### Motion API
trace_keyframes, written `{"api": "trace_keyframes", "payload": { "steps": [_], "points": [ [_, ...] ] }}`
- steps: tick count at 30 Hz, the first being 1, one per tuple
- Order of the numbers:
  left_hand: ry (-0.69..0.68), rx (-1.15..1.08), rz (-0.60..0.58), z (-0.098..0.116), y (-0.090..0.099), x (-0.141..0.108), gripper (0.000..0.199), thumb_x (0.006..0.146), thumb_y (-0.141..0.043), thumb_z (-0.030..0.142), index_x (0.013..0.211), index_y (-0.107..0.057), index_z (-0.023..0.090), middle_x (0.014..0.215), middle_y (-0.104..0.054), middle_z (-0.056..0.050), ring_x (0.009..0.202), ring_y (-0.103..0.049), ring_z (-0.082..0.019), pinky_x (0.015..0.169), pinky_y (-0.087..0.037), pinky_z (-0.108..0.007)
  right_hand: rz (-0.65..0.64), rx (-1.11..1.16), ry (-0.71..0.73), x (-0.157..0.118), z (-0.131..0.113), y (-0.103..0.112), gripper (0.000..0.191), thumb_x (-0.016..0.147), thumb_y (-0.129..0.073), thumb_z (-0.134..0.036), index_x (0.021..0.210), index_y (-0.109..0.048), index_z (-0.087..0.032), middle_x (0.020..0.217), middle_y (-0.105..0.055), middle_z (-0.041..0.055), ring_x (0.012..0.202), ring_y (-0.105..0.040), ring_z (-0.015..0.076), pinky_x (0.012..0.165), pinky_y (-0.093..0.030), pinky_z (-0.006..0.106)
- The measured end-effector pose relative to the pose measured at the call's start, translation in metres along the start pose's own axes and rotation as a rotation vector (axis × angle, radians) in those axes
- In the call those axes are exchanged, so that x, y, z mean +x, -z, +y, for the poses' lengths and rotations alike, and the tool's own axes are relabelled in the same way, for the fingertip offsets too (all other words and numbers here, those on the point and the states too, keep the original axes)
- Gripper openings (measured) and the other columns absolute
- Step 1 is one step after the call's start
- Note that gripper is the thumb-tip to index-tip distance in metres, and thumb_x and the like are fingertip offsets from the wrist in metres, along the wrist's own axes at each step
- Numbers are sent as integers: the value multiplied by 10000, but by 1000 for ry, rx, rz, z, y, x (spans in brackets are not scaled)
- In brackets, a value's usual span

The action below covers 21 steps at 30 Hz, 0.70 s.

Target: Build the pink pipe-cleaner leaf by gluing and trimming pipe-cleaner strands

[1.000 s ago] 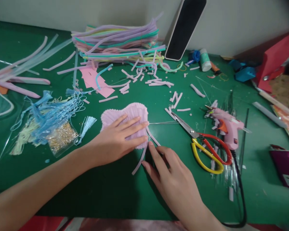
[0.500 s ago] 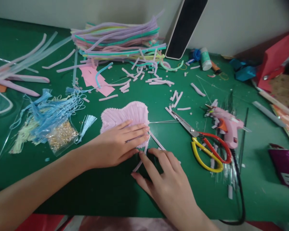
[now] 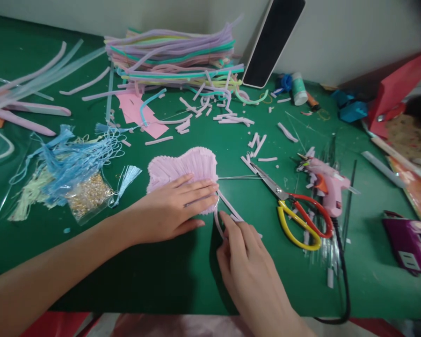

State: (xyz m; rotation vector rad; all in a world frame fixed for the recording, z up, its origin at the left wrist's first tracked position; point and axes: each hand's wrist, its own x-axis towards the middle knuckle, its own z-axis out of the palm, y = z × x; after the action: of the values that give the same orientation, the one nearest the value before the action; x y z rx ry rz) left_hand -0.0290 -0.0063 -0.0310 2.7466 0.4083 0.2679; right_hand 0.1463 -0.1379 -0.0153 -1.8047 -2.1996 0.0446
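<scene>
A wavy-edged lilac piece made of pipe cleaners (image 3: 182, 164) lies flat on the green table (image 3: 133, 276). My left hand (image 3: 182, 206) rests on it with the fingers stretched out, pressing it down. Close to its lower right edge, my right hand (image 3: 249, 257) is closed, thumb and index finger pinching the end of a lilac pipe cleaner strip (image 3: 218, 222). That strip curves up to the piece's edge. Another lilac strip (image 3: 228, 205) lies just beyond the right fingers. Thin wires (image 3: 242, 177) stick out from the piece's right side.
Scissors (image 3: 284, 194) with red and yellow handles lie right of the piece, beside a pink glue gun (image 3: 326, 182). Blue tassels (image 3: 77, 164) and a bag of small gold parts (image 3: 89, 194) are at left. Pipe cleaner bundles (image 3: 175, 56) and cut bits (image 3: 233, 119) lie behind.
My right hand has moved slightly right, away from my left fingertips, and its thumb and index finger have closed on the strip, which now bends right. My left hand stays on the piece.
</scene>
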Motion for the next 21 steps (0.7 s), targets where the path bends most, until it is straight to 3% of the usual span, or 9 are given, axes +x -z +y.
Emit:
{"api": "trace_keyframes", "payload": {
  "steps": [3, 10, 16, 21],
  "points": [
    [1, 6, 3, 0, 0, 0, 452, 976, -439, 312, 1375, -471, 102, 1479, -450, -156, 1393, -373, -269, 1138, -285, -500, 12, 18, -70, 7, -1, -3, 373, 937, -467, -255, 1242, -531, -51, 978, -589, 168, 847, -614, 269, 670, -580, 401],
    [4, 37, -15, 0, 0, -2, 465, 980, -424, 322, 1397, -446, 117, 1508, -414, -131, 1410, -342, -255, 1149, -270, -486, 98, 139, -87, 17, 9, -12, 329, 876, -456, -58, 1159, -620, -94, 946, -608, 130, 838, -591, 231, 713, -555, 383],
    [18, 44, -8, 0, -1, -1, 503, 976, -430, 338, 1416, -413, 94, 1506, -411, -144, 1406, -351, -252, 1149, -276, -484, 113, 268, -179, 20, 12, -12, 324, 871, -529, -113, 1177, -635, -93, 894, -614, 96, 814, -581, 210, 711, -540, 355],
    [24, 48, -5, 1, -1, -1, 490, 985, -402, 314, 1421, -406, 90, 1510, -401, -148, 1411, -344, -241, 1154, -273, -466, 162, 340, -223, 22, 11, -14, 254, 888, -522, -100, 1088, -679, -110, 870, -625, 79, 802, -592, 178, 720, -530, 312]
  ]
}}
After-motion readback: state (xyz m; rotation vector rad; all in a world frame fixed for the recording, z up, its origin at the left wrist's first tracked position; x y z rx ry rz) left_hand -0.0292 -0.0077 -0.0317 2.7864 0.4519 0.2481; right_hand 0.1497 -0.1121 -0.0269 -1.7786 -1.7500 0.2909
